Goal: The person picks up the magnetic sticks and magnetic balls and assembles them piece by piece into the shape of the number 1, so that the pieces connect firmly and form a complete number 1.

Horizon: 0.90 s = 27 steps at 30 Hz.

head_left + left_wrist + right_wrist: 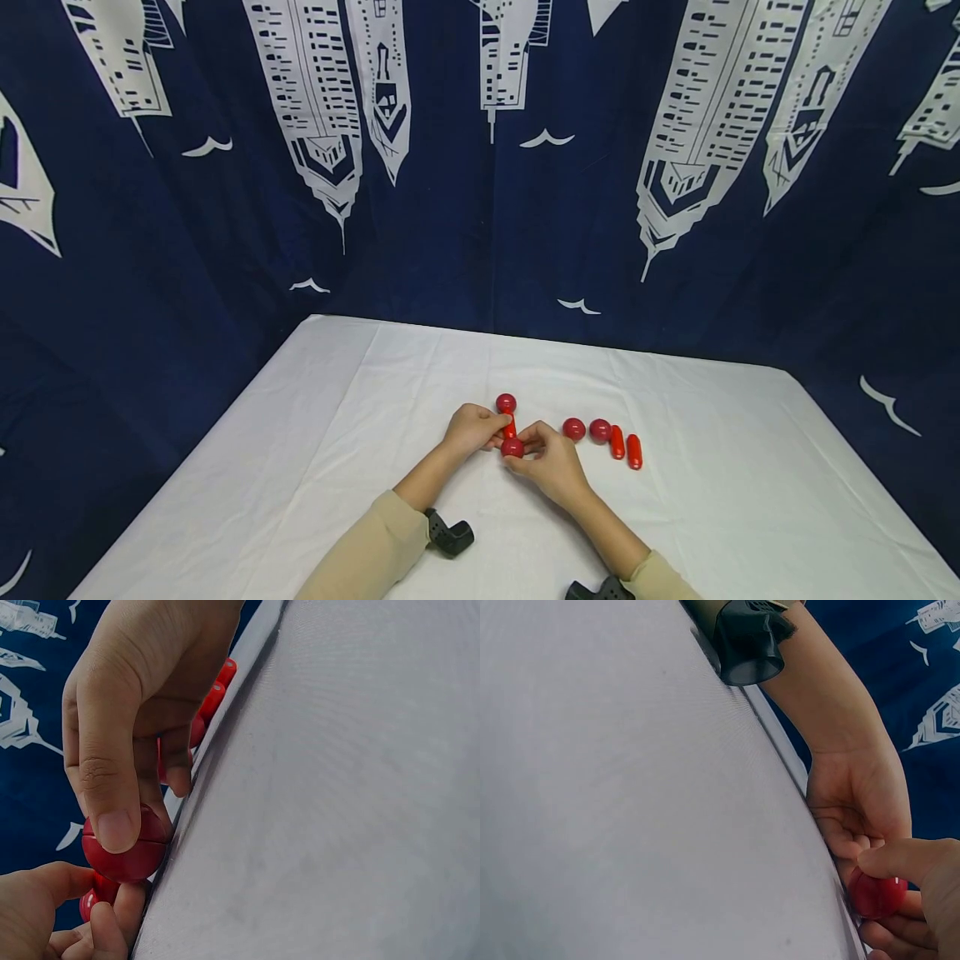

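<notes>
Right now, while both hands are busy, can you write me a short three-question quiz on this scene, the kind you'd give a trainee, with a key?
1. Count: how many red balls show in the head view?
2. True or false: both loose red rods lie to the left of the left hand.
3. Multiple choice: what does the right hand pinch? (a) a loose red rod (b) the red ball closest to the camera (c) the white cloth

Key:
1. Four.
2. False; both loose red rods lie to the right of both hands. The left hand pinches the held red rod.
3. b
</notes>
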{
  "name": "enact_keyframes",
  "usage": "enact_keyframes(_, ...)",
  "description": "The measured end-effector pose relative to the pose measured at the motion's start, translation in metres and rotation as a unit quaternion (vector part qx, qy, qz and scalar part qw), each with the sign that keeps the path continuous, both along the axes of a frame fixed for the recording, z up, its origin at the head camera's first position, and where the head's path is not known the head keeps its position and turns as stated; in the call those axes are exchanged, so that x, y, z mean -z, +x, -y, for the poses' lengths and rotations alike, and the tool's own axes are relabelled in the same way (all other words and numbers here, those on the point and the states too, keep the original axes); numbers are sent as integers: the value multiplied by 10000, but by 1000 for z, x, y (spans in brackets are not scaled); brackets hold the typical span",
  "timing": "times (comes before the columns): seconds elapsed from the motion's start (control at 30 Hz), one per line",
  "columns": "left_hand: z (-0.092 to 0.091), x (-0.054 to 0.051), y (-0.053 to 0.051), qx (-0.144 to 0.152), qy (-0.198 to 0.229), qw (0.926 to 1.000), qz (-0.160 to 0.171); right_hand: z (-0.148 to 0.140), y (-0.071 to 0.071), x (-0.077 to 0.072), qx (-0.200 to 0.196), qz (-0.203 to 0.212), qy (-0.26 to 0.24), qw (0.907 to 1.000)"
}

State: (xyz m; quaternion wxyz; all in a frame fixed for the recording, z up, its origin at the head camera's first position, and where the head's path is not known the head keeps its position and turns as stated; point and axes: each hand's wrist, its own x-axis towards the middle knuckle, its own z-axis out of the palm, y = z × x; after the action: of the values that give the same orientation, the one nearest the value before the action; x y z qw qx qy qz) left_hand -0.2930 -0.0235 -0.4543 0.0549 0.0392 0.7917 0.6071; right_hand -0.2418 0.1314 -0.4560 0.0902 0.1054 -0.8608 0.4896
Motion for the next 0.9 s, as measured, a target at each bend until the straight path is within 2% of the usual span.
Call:
enact_keyframes(0.57,4,1,-1,12,-110,9999,-70,2,-1,8,104,-231,-269,9993)
enact_keyframes(0.9,1,3,0,66,44,9999,-147,-4,0,12,255,-297,-319,9987)
